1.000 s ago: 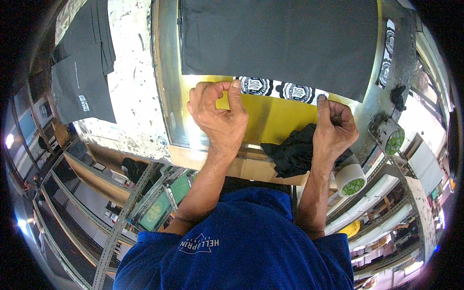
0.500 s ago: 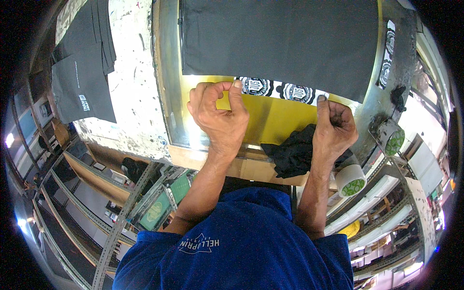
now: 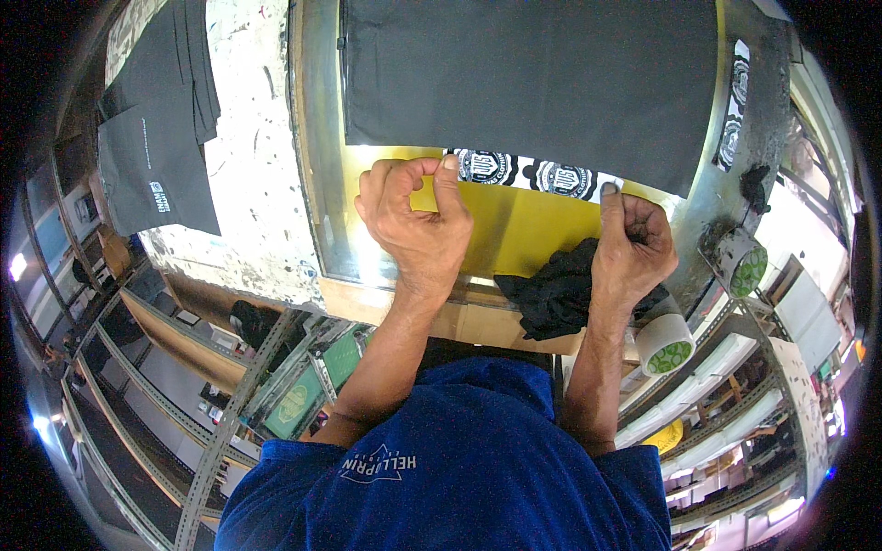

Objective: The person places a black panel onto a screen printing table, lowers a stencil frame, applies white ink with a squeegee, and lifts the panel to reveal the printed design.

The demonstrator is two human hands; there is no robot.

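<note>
A white strip printed with black round badges [image 3: 526, 173] is stretched between my hands along the near edge of a black fabric-like panel [image 3: 533, 73]. The strip's far edge meets or passes under the panel; I cannot tell which. My left hand [image 3: 418, 220] pinches the strip's left end between thumb and forefinger. At the right end my right hand [image 3: 636, 243] grips it, thumb on top and fingers curled. Beneath lies a yellow translucent surface [image 3: 542, 220] in a metal frame. A crumpled black cloth [image 3: 551, 289] rests beside my right wrist.
Black flat bags [image 3: 165, 170] overlap on a paint-spotted white board [image 3: 253, 110] at the left. Another printed strip [image 3: 732, 106] lies on the frame's right side. Two tape rolls, one nearer [image 3: 666, 344] and one farther [image 3: 738, 262], sit at the right. Metal shelving [image 3: 220, 436] stands lower left.
My right hand has shifted very slightly left and nearer to me, and the strip's right end has come with it. My left hand keeps its place and its pinch.
</note>
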